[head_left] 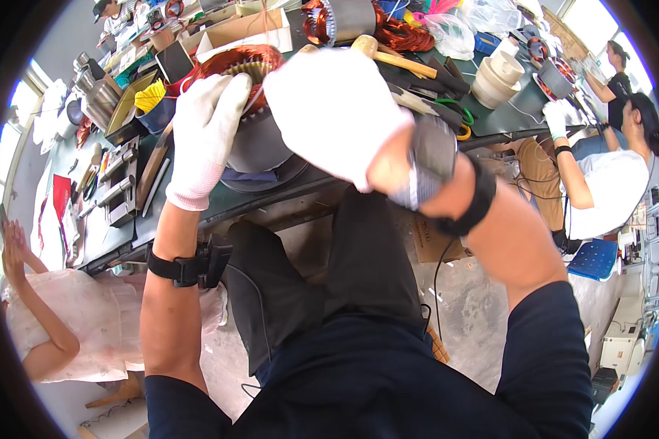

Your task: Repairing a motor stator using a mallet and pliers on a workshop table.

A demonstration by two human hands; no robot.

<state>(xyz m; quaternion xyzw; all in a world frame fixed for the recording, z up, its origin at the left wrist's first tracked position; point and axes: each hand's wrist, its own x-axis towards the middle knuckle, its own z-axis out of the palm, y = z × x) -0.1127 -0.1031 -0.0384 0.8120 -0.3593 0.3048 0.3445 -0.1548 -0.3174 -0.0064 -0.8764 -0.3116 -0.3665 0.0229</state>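
A motor stator (260, 146) with a grey round body stands at the table's near edge. Its upper end carries a ring of copper windings (243, 57) with pale yellow slot liners inside. My left hand (214, 121), in a white glove, grips the winding's left side, thumb toward the bore. Over the stator's right side is my right hand (337, 110), also white-gloved and smeared by motion. Its fingers are turned away, so whether it holds anything is hidden. Just beyond it lies a mallet (410, 64) with a pale head and yellowish handle. Dark cloth (252, 178) shows beneath the stator.
Another wound stator (348, 20) lies at the back. Green-handled scissors (458, 111) and stacked cream rolls (496, 79) are to the right. On the left sit a metal vise-like fixture (121, 183) and a blue container (157, 113). Other people sit on both sides.
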